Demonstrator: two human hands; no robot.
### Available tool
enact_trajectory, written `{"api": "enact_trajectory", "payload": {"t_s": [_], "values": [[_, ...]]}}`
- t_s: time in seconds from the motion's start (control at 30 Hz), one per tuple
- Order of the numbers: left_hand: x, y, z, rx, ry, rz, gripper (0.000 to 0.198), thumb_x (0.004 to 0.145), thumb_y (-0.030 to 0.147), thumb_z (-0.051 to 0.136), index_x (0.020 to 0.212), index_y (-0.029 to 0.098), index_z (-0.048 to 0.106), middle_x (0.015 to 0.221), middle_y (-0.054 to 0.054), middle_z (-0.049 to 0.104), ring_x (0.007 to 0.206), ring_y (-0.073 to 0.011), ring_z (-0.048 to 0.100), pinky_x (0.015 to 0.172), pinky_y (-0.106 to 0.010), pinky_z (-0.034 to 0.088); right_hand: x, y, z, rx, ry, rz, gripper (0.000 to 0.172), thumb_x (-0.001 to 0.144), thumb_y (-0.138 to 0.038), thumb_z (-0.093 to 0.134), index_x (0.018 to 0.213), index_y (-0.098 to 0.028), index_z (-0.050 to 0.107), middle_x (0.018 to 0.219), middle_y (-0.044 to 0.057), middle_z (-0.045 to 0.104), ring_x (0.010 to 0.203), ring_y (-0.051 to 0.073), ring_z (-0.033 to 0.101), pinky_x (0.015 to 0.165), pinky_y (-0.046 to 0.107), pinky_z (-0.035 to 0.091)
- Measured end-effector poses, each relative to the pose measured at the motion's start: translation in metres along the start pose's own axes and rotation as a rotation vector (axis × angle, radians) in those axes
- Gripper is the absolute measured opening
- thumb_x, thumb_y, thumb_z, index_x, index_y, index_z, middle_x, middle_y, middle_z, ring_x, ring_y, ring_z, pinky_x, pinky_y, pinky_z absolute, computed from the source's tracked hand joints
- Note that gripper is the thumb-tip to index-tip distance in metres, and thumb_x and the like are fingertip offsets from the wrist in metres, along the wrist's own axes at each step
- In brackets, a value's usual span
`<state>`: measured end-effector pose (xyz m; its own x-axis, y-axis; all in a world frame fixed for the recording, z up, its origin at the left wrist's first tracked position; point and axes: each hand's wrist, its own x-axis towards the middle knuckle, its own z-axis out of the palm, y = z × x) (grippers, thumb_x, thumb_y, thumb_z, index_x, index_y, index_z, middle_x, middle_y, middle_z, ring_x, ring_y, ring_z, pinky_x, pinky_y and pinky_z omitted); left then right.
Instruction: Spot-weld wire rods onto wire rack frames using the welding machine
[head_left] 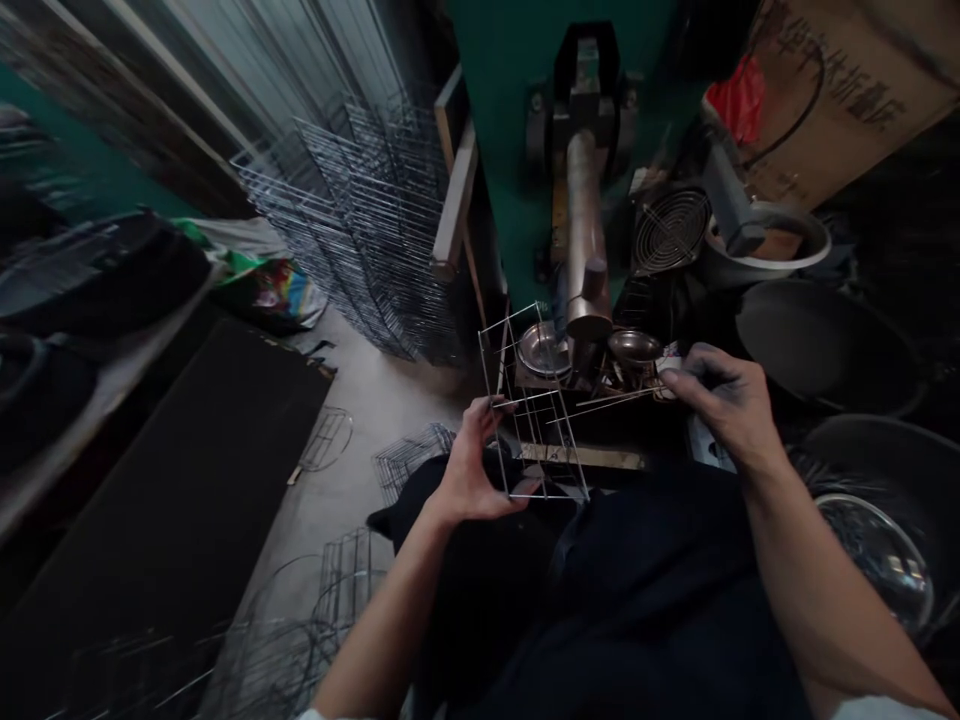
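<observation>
The wire frame (pixel 534 420) is in my left hand (pixel 471 470) before the green machine (pixel 517 150), fingers spread around its wires. My right hand (pixel 720 400) pinches thin wire rods (pixel 607 400). If my pinch is loose, rods may slip and bend the frame.

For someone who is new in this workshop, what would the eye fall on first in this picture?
The eye goes first to the open wire cage at the centre, held by the left hand, while the right hand pinches thin wire rods beside it. Just behind them stands a green machine with a thick metal cylinder. To the left, a tall stack of wire racks draws attention too.
</observation>
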<state>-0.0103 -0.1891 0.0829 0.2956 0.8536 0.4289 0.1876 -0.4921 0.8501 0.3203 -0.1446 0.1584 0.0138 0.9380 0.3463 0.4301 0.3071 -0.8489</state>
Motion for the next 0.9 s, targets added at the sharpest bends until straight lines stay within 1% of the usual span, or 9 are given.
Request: {"api": "enact_trajectory", "payload": {"t_s": [0.1, 0.23, 0.33, 0.43, 0.57, 0.77, 0.9], "values": [[0.002, -0.011, 0.004, 0.052, -0.009, -0.021, 0.112, 0.067, 0.025, 0.086, 0.158, 0.027, 0.02, 0.15, -0.019, 0.039, 0.138, -0.0389, 0.054, 0.119, -0.063, 0.045, 0.006, 0.016, 0.006, -0.012, 0.018, 0.006, 0.054, 0.082, -0.057, 0.079, 0.056, -0.021, 0.047, 0.062, -0.003, 0.042, 0.064, 0.016, 0.039, 0.064, 0.031, 0.031], [0.006, -0.023, 0.008, 0.126, -0.033, -0.052, 0.11, 0.067, 0.027, 0.086, 0.156, 0.024, 0.021, 0.148, -0.019, 0.042, 0.137, -0.0402, 0.055, 0.118, -0.063, 0.047, 0.013, 0.037, 0.016, -0.021, -0.009, 0.033, 0.06, 0.077, -0.063, 0.08, 0.053, -0.022, 0.043, 0.059, -0.003, 0.04, 0.062, 0.015, 0.038, 0.06, 0.03, 0.029], [0.009, -0.027, 0.01, 0.157, -0.04, -0.073, 0.107, 0.067, 0.028, 0.086, 0.154, 0.023, 0.024, 0.145, -0.019, 0.044, 0.136, -0.0407, 0.055, 0.117, -0.062, 0.047, 0.016, 0.05, 0.022, -0.018, -0.033, 0.04, 0.06, 0.078, -0.063, 0.079, 0.053, -0.022, 0.044, 0.058, -0.002, 0.041, 0.062, 0.016, 0.039, 0.06, 0.03, 0.03], [0.011, -0.029, 0.012, 0.148, -0.033, -0.08, 0.104, 0.067, 0.03, 0.085, 0.153, 0.022, 0.026, 0.142, -0.018, 0.046, 0.135, -0.0406, 0.056, 0.116, -0.062, 0.048, 0.016, 0.06, 0.025, -0.026, -0.06, 0.05, 0.058, 0.078, -0.063, 0.078, 0.053, -0.022, 0.046, 0.06, -0.001, 0.046, 0.065, 0.017, 0.042, 0.063, 0.031, 0.032], [0.01, -0.031, 0.013, 0.137, -0.027, -0.076, 0.105, 0.067, 0.029, 0.085, 0.153, 0.022, 0.025, 0.143, -0.019, 0.046, 0.135, -0.0408, 0.056, 0.117, -0.063, 0.047, 0.018, 0.065, 0.027, -0.031, -0.08, 0.072, 0.059, 0.078, -0.064, 0.078, 0.054, -0.022, 0.045, 0.061, -0.001, 0.045, 0.065, 0.017, 0.041, 0.063, 0.031, 0.031], [0.012, -0.033, 0.014, 0.119, -0.036, -0.071, 0.106, 0.069, 0.029, 0.084, 0.155, 0.023, 0.022, 0.147, -0.02, 0.044, 0.137, -0.0409, 0.055, 0.116, -0.062, 0.048, 0.024, 0.063, 0.024, -0.045, -0.113, 0.072, 0.058, 0.078, -0.065, 0.076, 0.055, -0.022, 0.046, 0.06, -0.002, 0.043, 0.063, 0.016, 0.041, 0.061, 0.03, 0.031], [0.016, -0.036, 0.016, 0.099, -0.026, -0.062, 0.106, 0.067, 0.028, 0.085, 0.154, 0.022, 0.024, 0.147, -0.019, 0.043, 0.137, -0.0405, 0.054, 0.118, -0.063, 0.046, 0.029, 0.064, 0.021, -0.049, -0.122, 0.058, 0.06, 0.079, -0.066, 0.075, 0.054, -0.022, 0.044, 0.059, -0.002, 0.042, 0.063, 0.016, 0.04, 0.061, 0.03, 0.031]]}}
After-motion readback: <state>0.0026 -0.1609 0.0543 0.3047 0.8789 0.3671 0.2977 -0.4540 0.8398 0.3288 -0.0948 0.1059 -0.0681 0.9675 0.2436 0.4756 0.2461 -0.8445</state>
